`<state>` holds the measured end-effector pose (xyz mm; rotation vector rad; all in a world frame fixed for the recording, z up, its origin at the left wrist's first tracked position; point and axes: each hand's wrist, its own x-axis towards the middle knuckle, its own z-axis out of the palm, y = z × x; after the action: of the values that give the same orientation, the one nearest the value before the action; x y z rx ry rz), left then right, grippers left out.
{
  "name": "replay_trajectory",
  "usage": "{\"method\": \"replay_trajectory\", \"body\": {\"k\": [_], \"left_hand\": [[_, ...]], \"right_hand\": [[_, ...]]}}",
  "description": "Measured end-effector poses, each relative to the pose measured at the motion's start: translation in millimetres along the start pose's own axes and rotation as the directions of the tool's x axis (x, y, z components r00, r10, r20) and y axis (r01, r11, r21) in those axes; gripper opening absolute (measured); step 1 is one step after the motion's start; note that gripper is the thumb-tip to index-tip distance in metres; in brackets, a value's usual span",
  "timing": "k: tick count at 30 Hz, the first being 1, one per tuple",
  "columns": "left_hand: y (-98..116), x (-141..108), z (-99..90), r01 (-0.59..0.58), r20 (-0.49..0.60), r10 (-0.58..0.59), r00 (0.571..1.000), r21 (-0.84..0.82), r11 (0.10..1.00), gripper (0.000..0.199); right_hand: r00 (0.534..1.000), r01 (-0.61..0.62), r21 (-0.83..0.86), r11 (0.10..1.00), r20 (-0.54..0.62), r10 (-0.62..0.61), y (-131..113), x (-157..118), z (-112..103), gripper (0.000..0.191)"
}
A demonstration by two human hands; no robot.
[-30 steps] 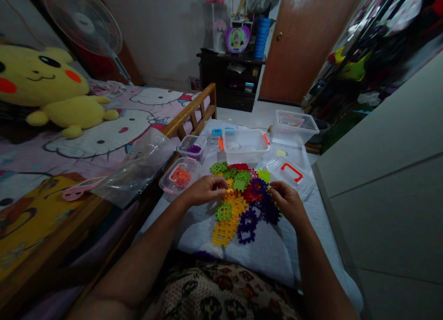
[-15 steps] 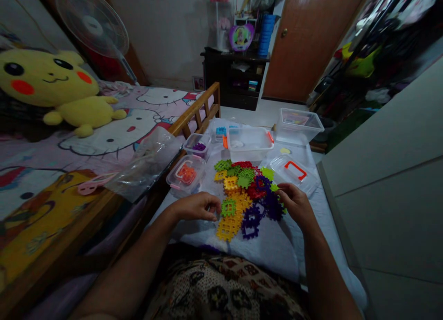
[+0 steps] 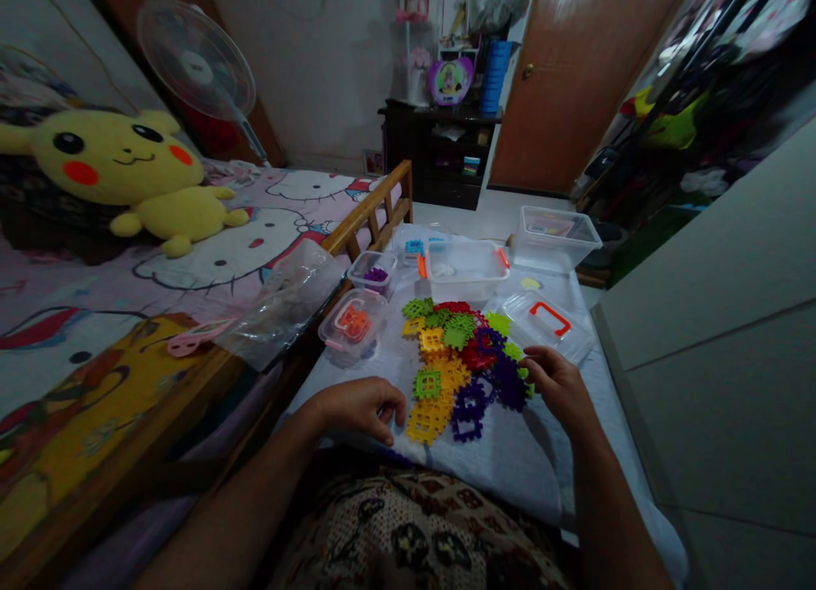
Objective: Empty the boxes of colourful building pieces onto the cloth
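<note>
Flat toothed plastic pieces lie in a spread pile on the cloth-covered table [image 3: 510,462]. Yellow pieces [image 3: 450,377] are at the left of the pile, with a green square piece [image 3: 427,383] on top. Red pieces [image 3: 479,352] lie in the middle and dark purple pieces [image 3: 508,382] at the right. My left hand [image 3: 370,409] is beside the yellow pieces, fingers curled but apart, holding nothing. My right hand [image 3: 553,377] is at the pile's right edge, fingertips near light green pieces [image 3: 526,374]; its fingers are apart and nothing shows in them.
Behind the pile stands a clear box with orange clips [image 3: 468,271]. Small containers hold orange pieces [image 3: 353,322] and purple pieces [image 3: 375,275]. A clear lid with a red handle [image 3: 549,322] lies at the right. A wooden bed rail [image 3: 366,224] borders the left side.
My left hand has drawn back a little from the yellow pieces, towards my body. My right hand has moved slightly away from the purple pieces. The camera view has shifted slightly.
</note>
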<state>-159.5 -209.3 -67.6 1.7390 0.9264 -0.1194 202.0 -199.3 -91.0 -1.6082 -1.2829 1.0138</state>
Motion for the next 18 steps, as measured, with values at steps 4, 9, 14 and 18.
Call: {"method": "replay_trajectory", "body": {"k": [4,9,14,18], "left_hand": [[5.4,-3.0,7.0,0.03,0.021,-0.031,0.999,0.04,0.999,0.029],[7.2,-1.7,12.8,0.039,0.003,-0.039,0.999,0.123,0.992,0.027],[5.1,-0.1,19.5,0.031,-0.033,-0.023,0.999,0.248,0.968,0.022],[4.7,0.9,23.6,0.066,-0.051,-0.053,0.997,0.295,0.953,0.02]], "right_hand": [[1.0,-0.004,-0.005,1.0,0.007,0.004,0.0,-0.2,0.1,0.047],[1.0,-0.012,0.003,1.0,0.015,0.012,-0.2,-0.5,1.1,0.052],[1.0,-0.009,0.014,1.0,0.011,0.008,-0.4,-1.8,3.0,0.055],[1.0,-0.005,0.01,1.0,0.015,0.005,-1.9,-2.8,4.0,0.054]]}}
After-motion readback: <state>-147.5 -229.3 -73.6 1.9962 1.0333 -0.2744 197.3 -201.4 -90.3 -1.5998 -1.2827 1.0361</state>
